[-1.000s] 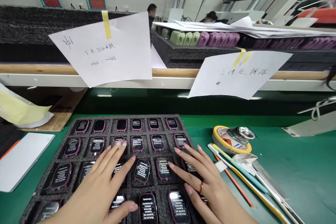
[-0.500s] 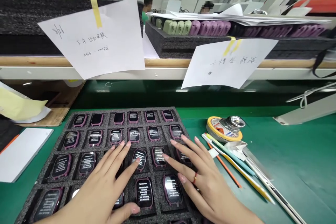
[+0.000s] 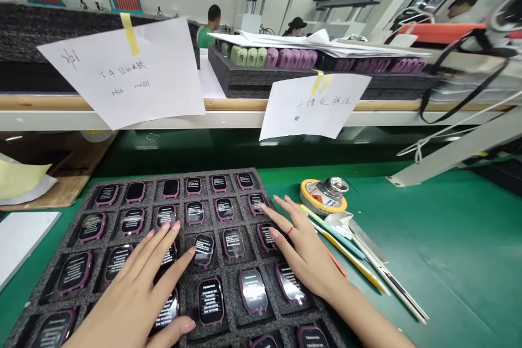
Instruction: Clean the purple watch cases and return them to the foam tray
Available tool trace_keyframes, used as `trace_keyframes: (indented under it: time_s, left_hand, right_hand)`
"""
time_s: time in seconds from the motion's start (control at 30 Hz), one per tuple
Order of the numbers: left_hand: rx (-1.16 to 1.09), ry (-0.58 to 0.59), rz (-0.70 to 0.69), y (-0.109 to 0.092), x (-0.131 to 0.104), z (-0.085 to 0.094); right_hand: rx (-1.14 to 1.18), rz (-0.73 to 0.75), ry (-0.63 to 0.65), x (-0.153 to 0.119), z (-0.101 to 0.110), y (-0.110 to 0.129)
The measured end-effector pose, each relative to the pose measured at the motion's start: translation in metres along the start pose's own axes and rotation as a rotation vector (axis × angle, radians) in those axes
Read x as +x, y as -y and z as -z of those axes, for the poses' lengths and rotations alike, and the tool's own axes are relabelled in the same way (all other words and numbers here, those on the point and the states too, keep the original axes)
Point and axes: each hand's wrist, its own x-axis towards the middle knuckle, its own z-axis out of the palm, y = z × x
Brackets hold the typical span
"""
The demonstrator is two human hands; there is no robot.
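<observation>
A dark foam tray [image 3: 228, 277] holds rows of purple-framed watches, many with lit text screens. Over its left middle part, my left hand [image 3: 136, 283] is spread, its index fingertip at the edge of a tilted watch [image 3: 203, 250]. My left palm hides some of the watches. At the tray's right side my right hand [image 3: 299, 244] has its fingers apart, with fingertips by a watch [image 3: 267, 236] in the right column. Neither hand holds anything.
Right of the tray lie a yellow tape roll [image 3: 324, 196] with a metal-topped bottle, several pens and brushes [image 3: 354, 255], and a metal bracket [image 3: 416, 168]. Behind, a shelf [image 3: 228, 118] carries foam trays and two hanging paper notes. People sit farther back.
The view has shifted, so the tray appears farther left. My right hand has moved from the middle watches toward the right column. Two middle watches now show different text.
</observation>
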Motion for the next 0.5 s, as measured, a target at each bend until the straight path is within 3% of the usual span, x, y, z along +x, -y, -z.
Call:
trace_keyframes:
  time_s: [0.33, 0.5]
  left_hand:
    - [0.08, -0.037, -0.038, -0.009, -0.006, 0.006]
    - [0.103, -0.069, -0.06, -0.013, -0.015, -0.001]
  right_hand:
    - [-0.007, -0.017, 0.009, 0.005, -0.004, -0.001]
    - [0.014, -0.008, -0.039, 0.0, 0.005, 0.006]
